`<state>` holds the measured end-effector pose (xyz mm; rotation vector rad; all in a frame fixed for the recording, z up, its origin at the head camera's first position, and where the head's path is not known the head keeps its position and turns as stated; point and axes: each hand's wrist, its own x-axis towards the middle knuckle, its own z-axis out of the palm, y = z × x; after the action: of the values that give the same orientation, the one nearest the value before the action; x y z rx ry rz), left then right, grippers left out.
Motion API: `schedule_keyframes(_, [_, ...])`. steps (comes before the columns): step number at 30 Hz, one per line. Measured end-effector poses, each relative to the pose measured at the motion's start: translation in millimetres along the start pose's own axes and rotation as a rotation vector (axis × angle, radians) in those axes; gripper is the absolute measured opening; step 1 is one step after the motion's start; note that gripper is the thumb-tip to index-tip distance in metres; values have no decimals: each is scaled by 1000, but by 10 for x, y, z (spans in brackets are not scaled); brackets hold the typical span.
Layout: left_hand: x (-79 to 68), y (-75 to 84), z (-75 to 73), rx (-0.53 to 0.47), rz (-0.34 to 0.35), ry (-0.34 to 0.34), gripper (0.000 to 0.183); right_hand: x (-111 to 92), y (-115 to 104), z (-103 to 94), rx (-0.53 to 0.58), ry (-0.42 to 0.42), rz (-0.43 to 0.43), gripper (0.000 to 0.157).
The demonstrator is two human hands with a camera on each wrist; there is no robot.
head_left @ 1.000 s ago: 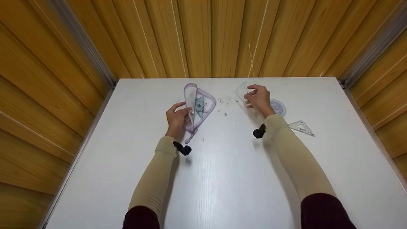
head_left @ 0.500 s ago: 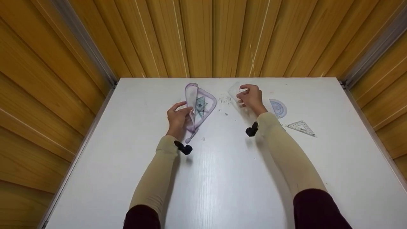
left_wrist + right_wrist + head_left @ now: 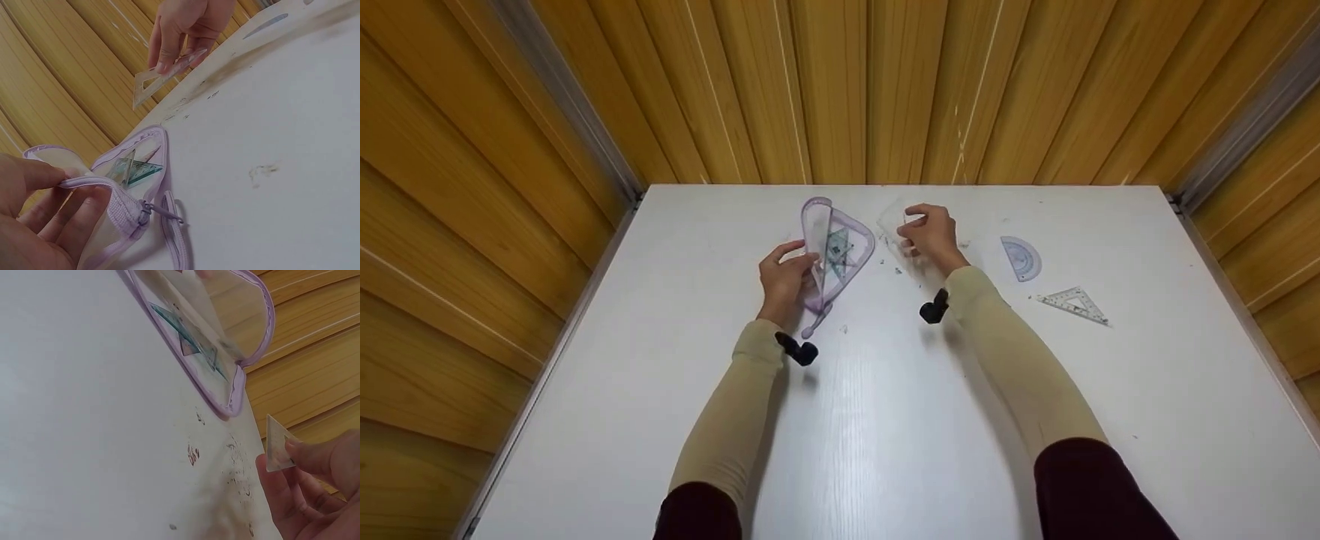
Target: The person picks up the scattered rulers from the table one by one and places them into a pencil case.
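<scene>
My left hand (image 3: 786,281) pinches the lifted edge of a clear pencil pouch (image 3: 870,244) with a light purple zip border, at the back of the table. The pouch's mouth gapes, and its zip pull hangs by the near end (image 3: 163,212). Inside lies a teal set square (image 3: 143,173) with other clear pieces overlapping it. To the pouch's right my right hand (image 3: 931,234) pinches a clear set square (image 3: 274,450) between thumb and fingers, raised above the table. The fingers cover part of that set square.
On the white table (image 3: 885,450), right of my right hand, lie a bluish protractor (image 3: 1023,260) and another clear set square (image 3: 1057,301). Small dark smudges (image 3: 193,454) mark the tabletop near the pouch. A wooden slatted wall (image 3: 900,90) rises behind the table's far edge.
My right hand has moved left toward the pouch with the set square, uncovering the whole protractor and the other set square. My left hand keeps its hold on the pouch.
</scene>
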<state>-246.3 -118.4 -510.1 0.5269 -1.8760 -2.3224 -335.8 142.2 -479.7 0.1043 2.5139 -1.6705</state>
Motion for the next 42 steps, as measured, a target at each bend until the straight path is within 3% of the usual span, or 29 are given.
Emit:
schedule_keyframes(5, [-8,-8,16,0,-10,-13,41,-8,-4,72,5,-1,14,45])
schedule_keyframes(14, [0,7,34,-5,14,-14,40,-9,-90,198,-53,41,-38,43])
schedule_keyframes(32, [-24,-14,17,-18,15,-20,41,-37,-169,505,32,-45,-5,44])
schedule_keyframes(42, [-32,-27,21,-3,4,-9,41,-18,-172,684,19,-59,32,42])
